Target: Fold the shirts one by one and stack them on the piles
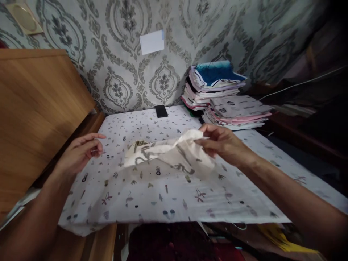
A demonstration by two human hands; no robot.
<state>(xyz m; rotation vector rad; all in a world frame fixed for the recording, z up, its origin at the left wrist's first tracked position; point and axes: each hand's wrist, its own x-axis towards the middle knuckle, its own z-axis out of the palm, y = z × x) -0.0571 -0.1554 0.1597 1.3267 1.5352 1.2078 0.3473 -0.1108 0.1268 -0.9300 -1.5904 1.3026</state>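
My right hand (pixel 224 143) pinches one end of a thin cream cloth (pixel 165 154) with dark grey printed marks. The cloth is creased and stretches leftward just above a white patterned cover (pixel 148 203) on the table; I cannot make out what kind of item it is. A yellowish patch with dark print shows at its far left corner. Off to the left, my left hand (pixel 80 152) hovers over the table's left edge, apart from the cloth. Its index finger points out, the others are loosely bent, and it holds nothing.
A black phone-like slab (pixel 161 111) lies at the back by the wall. Two stacks of folded cloth stand back right: a taller stack (pixel 194 98) with a blue piece on top, and a lower stack (pixel 241 108). A wooden panel (pixel 40 112) rises on the left.
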